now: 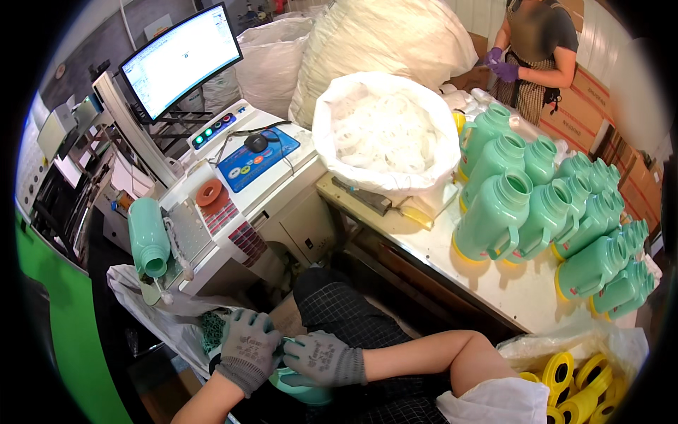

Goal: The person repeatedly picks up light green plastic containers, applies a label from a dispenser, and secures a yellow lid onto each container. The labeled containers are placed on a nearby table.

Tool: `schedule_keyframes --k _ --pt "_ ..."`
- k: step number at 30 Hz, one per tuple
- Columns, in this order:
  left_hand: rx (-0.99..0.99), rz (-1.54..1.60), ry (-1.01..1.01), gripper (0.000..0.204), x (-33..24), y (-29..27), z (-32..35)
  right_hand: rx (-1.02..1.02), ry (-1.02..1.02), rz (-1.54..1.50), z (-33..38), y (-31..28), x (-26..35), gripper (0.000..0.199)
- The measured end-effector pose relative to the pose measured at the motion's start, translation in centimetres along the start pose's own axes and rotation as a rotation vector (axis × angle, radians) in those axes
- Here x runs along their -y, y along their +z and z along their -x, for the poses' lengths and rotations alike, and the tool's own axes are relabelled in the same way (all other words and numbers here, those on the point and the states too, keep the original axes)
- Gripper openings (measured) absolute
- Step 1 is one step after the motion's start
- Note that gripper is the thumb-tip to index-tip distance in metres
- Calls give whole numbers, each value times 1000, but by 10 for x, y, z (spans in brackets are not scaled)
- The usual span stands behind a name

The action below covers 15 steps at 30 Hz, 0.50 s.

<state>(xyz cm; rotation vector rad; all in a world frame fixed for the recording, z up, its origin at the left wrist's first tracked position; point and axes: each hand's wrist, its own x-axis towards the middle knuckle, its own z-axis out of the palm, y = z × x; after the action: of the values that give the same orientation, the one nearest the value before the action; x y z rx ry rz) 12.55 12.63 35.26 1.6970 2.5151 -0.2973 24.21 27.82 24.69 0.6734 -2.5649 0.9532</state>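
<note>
In my lap, at the lower middle, lies a green plastic jug body (302, 390), mostly covered by my hands and forearm. My right hand (323, 360), in a grey knit glove, is closed on its upper part. Close beside it, my left hand (247, 350), gloved alike, has its fingers curled at the jug's near end. What lies inside those fingers is hidden. A thin green edge shows between the two hands. Left of my left hand, a white plastic bag (169, 305) holds curly green shavings (212, 331).
Another green jug body (149, 237) lies on the machine bench, beside an orange ring (211, 195). Several green jugs (494, 215) stand on the right-hand table near a sack (332, 141) of whitish pieces. Yellow parts (575, 392) fill a bag at lower right. A person (537, 56) in purple gloves stands behind.
</note>
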Motion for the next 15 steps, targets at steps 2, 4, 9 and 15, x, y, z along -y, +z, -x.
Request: schedule_keyframes --k 2,4,9,15 --pt "72 89 70 28 5 -1 -5 2 -4 -12 2 -3 -2 35" --pt "167 187 52 30 9 5 -5 -22 -17 -23 4 -4 0 34" --pt "13 194 -25 23 1 10 3 -96 -21 -23 2 -14 11 33" --pt "-431 1119 -235 48 -16 58 10 -204 86 -158 55 -47 -13 38"
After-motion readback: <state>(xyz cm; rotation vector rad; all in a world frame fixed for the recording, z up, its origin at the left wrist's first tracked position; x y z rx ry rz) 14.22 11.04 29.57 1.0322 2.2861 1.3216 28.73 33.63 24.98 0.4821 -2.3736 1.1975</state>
